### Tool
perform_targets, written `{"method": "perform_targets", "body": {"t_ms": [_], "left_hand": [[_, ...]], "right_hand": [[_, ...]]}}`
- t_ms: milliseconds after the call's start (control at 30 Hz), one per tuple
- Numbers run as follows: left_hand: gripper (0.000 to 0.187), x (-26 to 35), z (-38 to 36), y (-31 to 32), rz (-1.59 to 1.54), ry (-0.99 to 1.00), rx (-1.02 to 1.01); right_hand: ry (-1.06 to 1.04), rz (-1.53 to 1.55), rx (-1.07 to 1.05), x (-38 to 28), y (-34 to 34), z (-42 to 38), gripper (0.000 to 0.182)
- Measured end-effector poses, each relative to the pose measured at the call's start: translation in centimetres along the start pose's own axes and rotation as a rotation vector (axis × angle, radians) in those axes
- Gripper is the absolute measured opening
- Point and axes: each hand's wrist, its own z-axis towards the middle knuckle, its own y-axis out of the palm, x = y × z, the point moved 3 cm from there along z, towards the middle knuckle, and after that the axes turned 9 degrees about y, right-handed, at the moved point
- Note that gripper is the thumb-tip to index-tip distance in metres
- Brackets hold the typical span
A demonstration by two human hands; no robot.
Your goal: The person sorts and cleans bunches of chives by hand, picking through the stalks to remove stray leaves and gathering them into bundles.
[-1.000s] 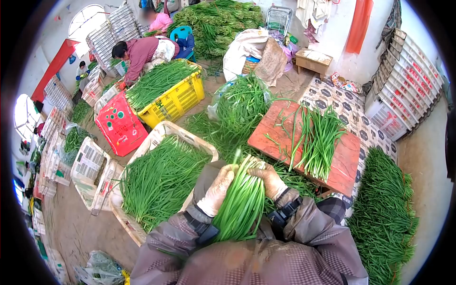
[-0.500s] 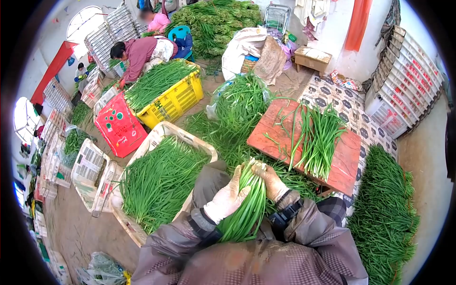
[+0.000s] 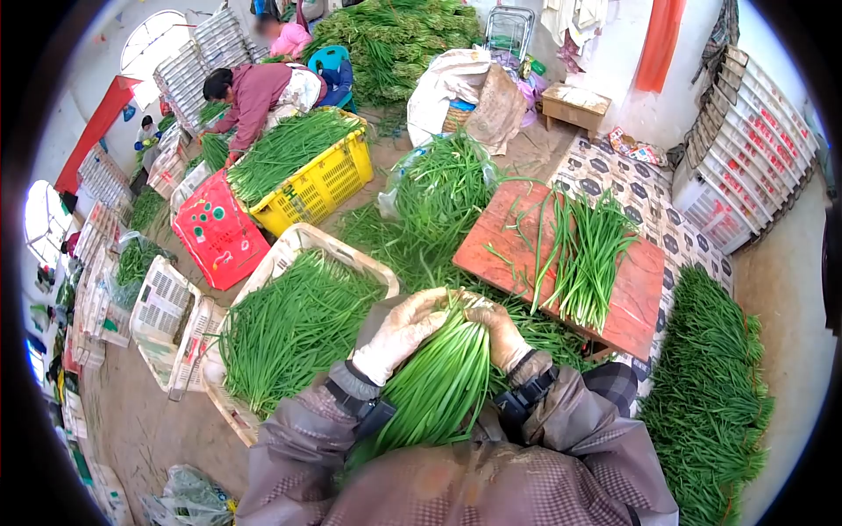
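A bunch of green chives (image 3: 443,377) lies across my lap, pale stem ends pointing away from me and leaves fanning toward my body. My gloved left hand (image 3: 399,331) is wrapped round the stem ends from the left. On the other side my gloved right hand (image 3: 498,331) grips the same ends, its fingers curled and partly hidden. Loose chives (image 3: 592,263) lie on the red board (image 3: 491,241) ahead to the right. To my left a cream crate (image 3: 298,235) is filled with more chives (image 3: 294,329).
A yellow crate (image 3: 329,180) of chives stands farther off beside a red panel (image 3: 219,230). Behind it a co-worker (image 3: 263,96) bends forward. A large pile of greens (image 3: 706,394) lies at my right, below stacked white crates (image 3: 745,149). A plastic bag (image 3: 189,495) rests at lower left.
My left hand has shifted up and left, now turned over the stem ends. The bunch has spread wider across my lap. The co-worker's arm reaches farther left.
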Motion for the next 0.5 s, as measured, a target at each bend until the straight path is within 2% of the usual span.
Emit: {"method": "perform_targets", "body": {"t_ms": [100, 167, 233, 267, 367, 400, 500], "left_hand": [[0.041, -0.7, 0.9, -0.2, 0.167, 0.005, 0.072], [0.029, -3.0, 1.3, -1.1, 0.359, 0.178, 0.178], [0.024, -2.9, 1.8, -0.9, 0.478, 0.327, 0.225], [0.018, -2.6, 1.5, -0.8, 0.631, 0.359, 0.264], [0.016, -5.2, 1.6, -1.9, 0.270, 0.086, 0.351], [0.022, -4.9, 1.3, -1.3, 0.077, 0.010, 0.352], [0.022, -4.0, 1.0, -0.6, 0.069, 0.125, 0.391]], "right_hand": [[-0.029, -0.061, 0.022, -0.1, 0.2, 0.2, 0.044], [-0.046, -0.087, 0.014, 0.0, 0.1, 0.4, 0.045], [-0.047, -0.085, -0.009, 0.4, -0.4, 0.9, 0.046], [-0.029, -0.058, -0.010, 0.6, -0.7, 1.1, 0.048], [0.017, 0.038, -0.073, -0.2, 0.3, -0.1, 0.050], [0.029, 0.034, -0.068, -0.2, 0.4, -0.2, 0.051], [0.050, 0.034, -0.065, -0.2, 0.3, -0.2, 0.051]]}}
